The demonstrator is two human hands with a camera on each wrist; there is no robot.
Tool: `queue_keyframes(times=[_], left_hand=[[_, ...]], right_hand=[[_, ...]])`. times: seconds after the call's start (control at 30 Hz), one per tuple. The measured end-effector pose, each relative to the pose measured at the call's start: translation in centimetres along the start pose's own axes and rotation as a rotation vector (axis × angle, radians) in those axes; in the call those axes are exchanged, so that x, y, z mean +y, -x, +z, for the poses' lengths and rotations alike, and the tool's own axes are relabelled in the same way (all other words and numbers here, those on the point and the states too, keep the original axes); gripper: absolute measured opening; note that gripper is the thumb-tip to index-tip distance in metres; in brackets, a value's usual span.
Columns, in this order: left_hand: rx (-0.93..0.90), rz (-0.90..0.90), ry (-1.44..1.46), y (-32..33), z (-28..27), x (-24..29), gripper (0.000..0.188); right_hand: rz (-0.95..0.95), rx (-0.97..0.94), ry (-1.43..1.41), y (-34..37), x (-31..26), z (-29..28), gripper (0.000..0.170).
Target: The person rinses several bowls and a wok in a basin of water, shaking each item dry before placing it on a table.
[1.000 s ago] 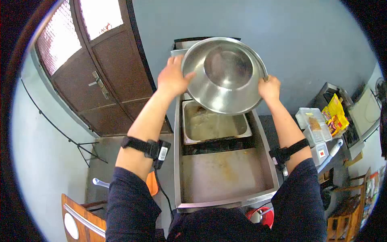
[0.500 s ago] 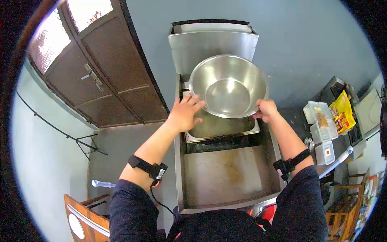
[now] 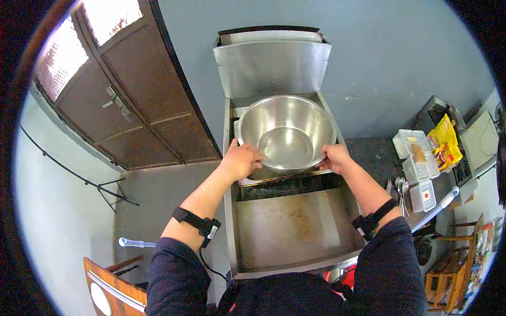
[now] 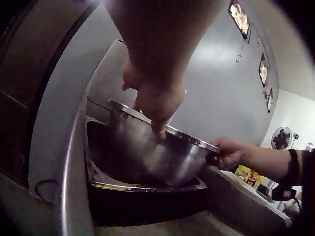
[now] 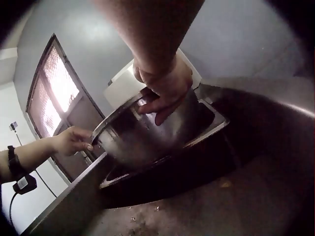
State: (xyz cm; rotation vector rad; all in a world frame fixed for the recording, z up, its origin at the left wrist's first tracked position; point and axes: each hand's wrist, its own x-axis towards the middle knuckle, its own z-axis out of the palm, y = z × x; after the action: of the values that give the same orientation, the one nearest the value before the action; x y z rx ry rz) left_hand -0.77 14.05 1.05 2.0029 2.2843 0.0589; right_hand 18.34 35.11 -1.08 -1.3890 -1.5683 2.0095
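A large stainless steel mixing bowl is upright over a rectangular metal pan and hides most of it in the head view. My left hand pinches the bowl's near left rim; in the right wrist view its thumb and fingers meet at the edge. On the near right side, my right hand grips the rim, with fingertips against the outer wall in the right wrist view. Bare metal shows inside the bowl. In the left wrist view the bowl's lower part dips inside the pan's outline.
The pan sits in a long steel unit with raised side walls and a tall back panel. On the right, plastic containers, a yellow packet and spoons lie on a dark counter. A brown door is at left.
The bowl has swung from steeply tilted to upright and come down over the pan. My left hand, open beside the bowl half a second ago, now holds its rim; the right kept its grip.
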Motion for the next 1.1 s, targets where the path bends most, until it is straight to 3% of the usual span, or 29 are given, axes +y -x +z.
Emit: queue_keyframes(times=[0.33,0.5,0.73,0.8,1.03,1.1], left_hand=[[0.089,0.03,0.042,-0.3,1.9,-0.4,0.023],[-0.076,-0.082,0.13,0.0,2.5,0.0,0.024],[-0.066,-0.029,0.145,-0.5,3.3,1.3,0.025],[0.004,0.042,0.11,-0.7,4.2,1.4,0.025],[-0.113,-0.041,0.191,-1.3,3.6,3.7,0.027],[-0.156,-0.072,0.162,-1.6,2.9,4.8,0.025]], right_hand=[[-0.025,-0.062,0.05,0.6,0.4,-0.2,0.034],[-0.099,0.01,0.256,0.4,-0.9,0.3,0.047],[-0.192,0.134,0.596,0.6,-2.6,0.1,0.043],[-0.254,0.18,0.613,1.5,-3.0,0.5,0.043],[-0.612,0.388,0.724,1.7,-2.9,0.4,0.051],[-0.859,0.613,0.98,2.8,-2.8,0.9,0.051]])
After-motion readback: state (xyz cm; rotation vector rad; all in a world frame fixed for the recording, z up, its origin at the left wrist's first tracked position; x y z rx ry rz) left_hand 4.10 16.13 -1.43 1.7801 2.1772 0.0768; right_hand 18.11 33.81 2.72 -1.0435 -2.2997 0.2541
